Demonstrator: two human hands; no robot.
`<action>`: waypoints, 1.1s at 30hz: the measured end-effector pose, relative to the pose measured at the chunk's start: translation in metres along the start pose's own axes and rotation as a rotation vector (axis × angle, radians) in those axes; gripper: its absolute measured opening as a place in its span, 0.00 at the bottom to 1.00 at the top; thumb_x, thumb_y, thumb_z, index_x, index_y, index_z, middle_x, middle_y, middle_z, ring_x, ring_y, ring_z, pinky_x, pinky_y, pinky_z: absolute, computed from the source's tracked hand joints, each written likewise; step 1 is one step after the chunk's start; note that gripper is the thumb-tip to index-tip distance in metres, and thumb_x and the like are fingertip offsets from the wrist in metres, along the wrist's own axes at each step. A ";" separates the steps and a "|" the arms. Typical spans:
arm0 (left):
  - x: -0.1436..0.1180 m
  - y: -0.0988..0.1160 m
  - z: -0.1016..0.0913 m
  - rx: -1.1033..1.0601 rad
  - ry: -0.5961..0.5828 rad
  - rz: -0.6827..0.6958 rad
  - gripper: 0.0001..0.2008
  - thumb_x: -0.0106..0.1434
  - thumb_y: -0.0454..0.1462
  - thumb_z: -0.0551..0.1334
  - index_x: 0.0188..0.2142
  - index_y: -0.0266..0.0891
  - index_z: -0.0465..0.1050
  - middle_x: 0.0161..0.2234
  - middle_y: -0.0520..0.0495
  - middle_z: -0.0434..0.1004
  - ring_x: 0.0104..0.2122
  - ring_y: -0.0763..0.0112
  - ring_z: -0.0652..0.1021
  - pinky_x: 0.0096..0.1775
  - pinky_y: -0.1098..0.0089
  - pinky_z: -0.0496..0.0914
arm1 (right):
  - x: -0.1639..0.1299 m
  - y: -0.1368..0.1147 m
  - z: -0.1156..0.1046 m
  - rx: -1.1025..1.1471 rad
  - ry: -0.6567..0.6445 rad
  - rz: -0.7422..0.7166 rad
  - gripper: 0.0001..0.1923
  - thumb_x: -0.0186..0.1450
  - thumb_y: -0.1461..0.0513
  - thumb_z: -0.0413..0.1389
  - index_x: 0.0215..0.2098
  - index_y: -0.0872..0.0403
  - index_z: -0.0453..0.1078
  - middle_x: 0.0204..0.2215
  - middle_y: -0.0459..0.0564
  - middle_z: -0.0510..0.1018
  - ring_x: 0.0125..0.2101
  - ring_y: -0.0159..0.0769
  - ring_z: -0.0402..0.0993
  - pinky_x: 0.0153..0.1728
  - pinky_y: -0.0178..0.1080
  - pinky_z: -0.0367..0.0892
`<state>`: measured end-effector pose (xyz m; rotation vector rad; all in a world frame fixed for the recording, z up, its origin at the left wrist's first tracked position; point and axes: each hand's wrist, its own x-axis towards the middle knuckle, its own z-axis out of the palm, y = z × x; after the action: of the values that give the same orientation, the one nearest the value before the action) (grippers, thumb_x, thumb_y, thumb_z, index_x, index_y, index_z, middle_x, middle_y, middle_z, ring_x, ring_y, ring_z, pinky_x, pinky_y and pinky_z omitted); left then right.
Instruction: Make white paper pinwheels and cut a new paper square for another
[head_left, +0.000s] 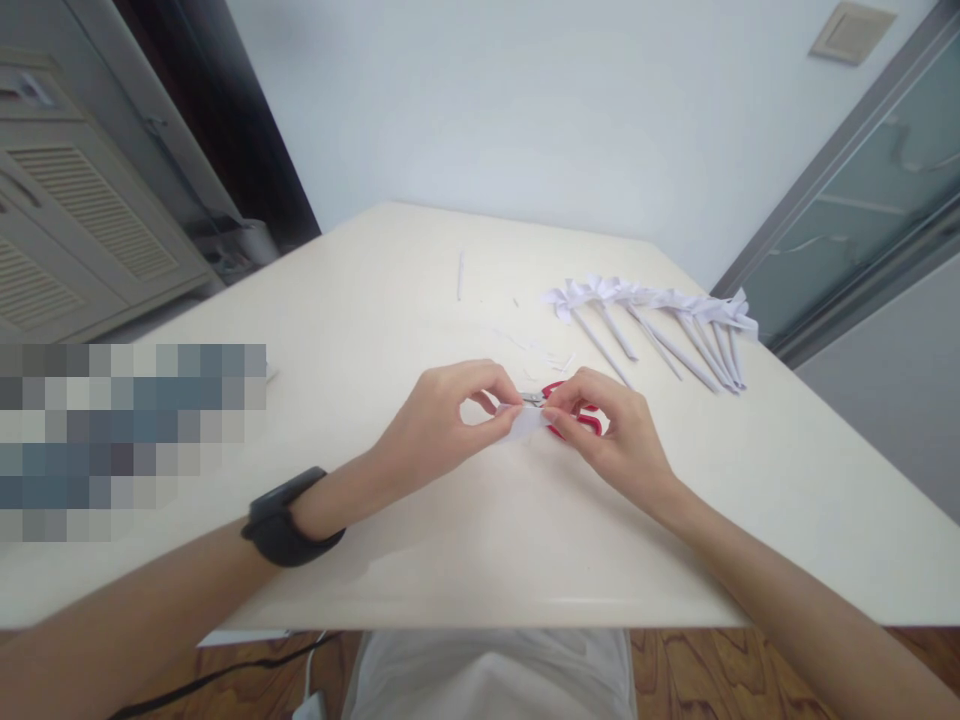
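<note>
My left hand (442, 420) and my right hand (611, 435) meet over the middle of the cream table (450, 540). Between their fingertips they pinch a small white piece of paper (527, 423). Red-handled scissors (577, 415) lie on the table right behind the paper, mostly hidden by my right hand. A black band sits on my left wrist (289, 520).
A row of several white paper pinwheels on sticks (660, 320) lies at the far right of the table. Small paper scraps (525, 345) and a thin strip (460, 275) lie beyond my hands. A blurred patch covers the table's left side. The table's near edge is close to my body.
</note>
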<state>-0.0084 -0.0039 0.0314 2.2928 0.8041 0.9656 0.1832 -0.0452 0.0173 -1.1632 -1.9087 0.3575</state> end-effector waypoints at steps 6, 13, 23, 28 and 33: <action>-0.002 -0.002 0.004 0.016 -0.058 0.028 0.04 0.59 0.32 0.58 0.30 0.38 0.71 0.30 0.51 0.72 0.30 0.75 0.72 0.34 0.73 0.69 | 0.001 -0.003 -0.001 -0.063 -0.016 -0.089 0.02 0.61 0.67 0.54 0.32 0.55 0.68 0.30 0.48 0.70 0.33 0.32 0.67 0.33 0.35 0.62; -0.007 -0.001 0.008 0.130 -0.040 0.087 0.05 0.60 0.31 0.58 0.30 0.38 0.72 0.29 0.51 0.70 0.30 0.76 0.70 0.34 0.74 0.66 | -0.001 -0.001 0.004 -0.084 -0.046 -0.116 0.01 0.62 0.65 0.54 0.32 0.55 0.67 0.31 0.49 0.69 0.35 0.34 0.67 0.34 0.36 0.63; -0.001 -0.007 0.004 0.204 -0.048 0.074 0.05 0.61 0.31 0.57 0.31 0.38 0.72 0.29 0.52 0.70 0.28 0.76 0.70 0.33 0.73 0.64 | 0.004 0.004 -0.005 -0.116 -0.018 -0.085 0.06 0.60 0.70 0.54 0.32 0.55 0.69 0.30 0.47 0.70 0.31 0.31 0.66 0.31 0.34 0.63; -0.001 -0.006 0.002 0.189 -0.036 0.080 0.05 0.61 0.31 0.57 0.31 0.37 0.71 0.30 0.51 0.70 0.29 0.75 0.70 0.33 0.73 0.65 | 0.008 0.004 -0.014 -0.123 0.008 -0.062 0.06 0.59 0.70 0.54 0.31 0.54 0.69 0.29 0.46 0.70 0.30 0.31 0.66 0.31 0.35 0.63; -0.001 -0.004 0.000 0.117 0.001 0.044 0.04 0.60 0.32 0.57 0.30 0.38 0.71 0.30 0.50 0.71 0.30 0.74 0.71 0.33 0.72 0.67 | 0.009 0.005 -0.015 -0.064 0.102 0.009 0.04 0.61 0.67 0.54 0.30 0.53 0.68 0.28 0.47 0.70 0.30 0.33 0.67 0.32 0.37 0.65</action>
<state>-0.0103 -0.0018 0.0287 2.4188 0.8343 0.9625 0.1961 -0.0376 0.0277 -1.2088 -1.8387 0.2389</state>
